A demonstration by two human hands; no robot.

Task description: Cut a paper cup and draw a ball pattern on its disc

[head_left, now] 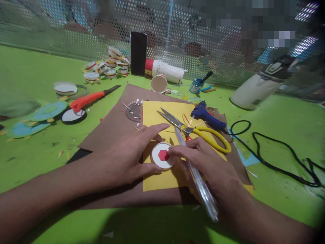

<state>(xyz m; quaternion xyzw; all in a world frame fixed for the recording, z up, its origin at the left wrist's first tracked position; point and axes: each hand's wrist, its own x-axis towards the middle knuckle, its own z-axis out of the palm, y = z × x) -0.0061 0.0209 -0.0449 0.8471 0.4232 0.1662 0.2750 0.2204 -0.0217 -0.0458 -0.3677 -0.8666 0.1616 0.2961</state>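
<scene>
A shallow round white cup base (156,160) lies on yellow paper (157,181), with a red hexagon (163,155) at its middle. My left hand (132,152) curves round its left side, the thumb on the lower edge and a finger by the upper edge. In my right hand (203,159) is a slim silver cutter knife (199,183), slanting down to the right, its narrow end pointing away from me. The tip of my right index finger touches the hexagon. Just beyond, yellow-handled scissors (213,138) lie partly open, beside a blue glue gun (208,117).
Brown board (109,125) lies under the paper. An orange-handled saw (88,100) and blue-green discs (48,111) are at left. Behind stand a phone (138,54), stacked cups (167,71) and a pile of decorated rings (111,64). A black cord (276,144) and bottle (256,89) are right.
</scene>
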